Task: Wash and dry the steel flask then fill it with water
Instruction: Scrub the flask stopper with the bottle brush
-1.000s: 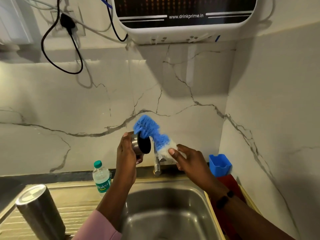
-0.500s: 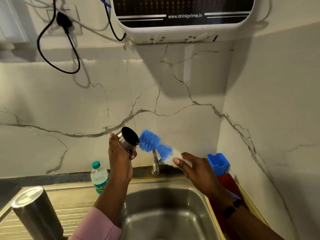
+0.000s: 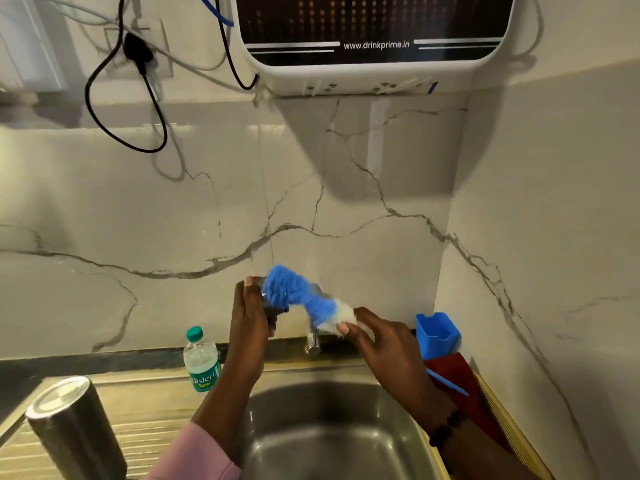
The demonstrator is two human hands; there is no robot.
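My left hand (image 3: 250,317) grips a small steel flask cap (image 3: 268,304) above the sink, mostly hidden by my fingers and the brush. My right hand (image 3: 377,337) holds a blue and white bottle brush (image 3: 301,297) by its white end, with the blue bristles pressed against the cap. The brush handle (image 3: 446,381) sticks out behind my wrist. The steel flask body (image 3: 74,427) stands upside down on the drainboard at the lower left, away from both hands.
A steel sink basin (image 3: 332,441) lies below my hands, with a tap (image 3: 313,336) behind it. A small Bisleri water bottle (image 3: 201,360) stands left of the tap. A blue holder (image 3: 437,332) and red cloth (image 3: 464,386) sit at right. A water purifier (image 3: 374,39) hangs overhead.
The brush head swung from beside the cap's open mouth up and over the cap, now covering it. My left hand turned the cap so its opening no longer shows.
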